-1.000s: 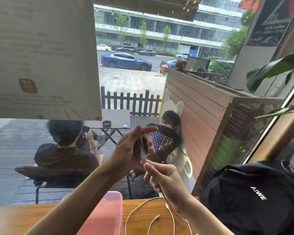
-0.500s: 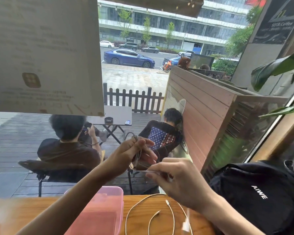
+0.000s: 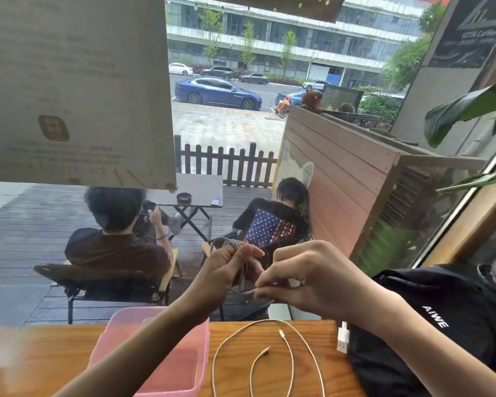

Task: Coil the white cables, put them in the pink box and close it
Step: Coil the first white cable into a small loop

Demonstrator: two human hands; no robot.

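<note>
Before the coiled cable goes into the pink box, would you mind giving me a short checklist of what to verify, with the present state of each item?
1. Coil held securely: ok. The left hand closes around the coiled cable.
2. Loose end tucked: cannot tell. The right hand pinches something at the coil's lower edge, but it is blurred.
3. Pink box open: ok. No lid covers it.
4. Box has room: cannot tell. The left forearm hides part of the inside.
5. Lid within reach: cannot tell. No lid is in view.
6. All cables coiled: not ok. A loose white cable lies on the wooden table.
</note>
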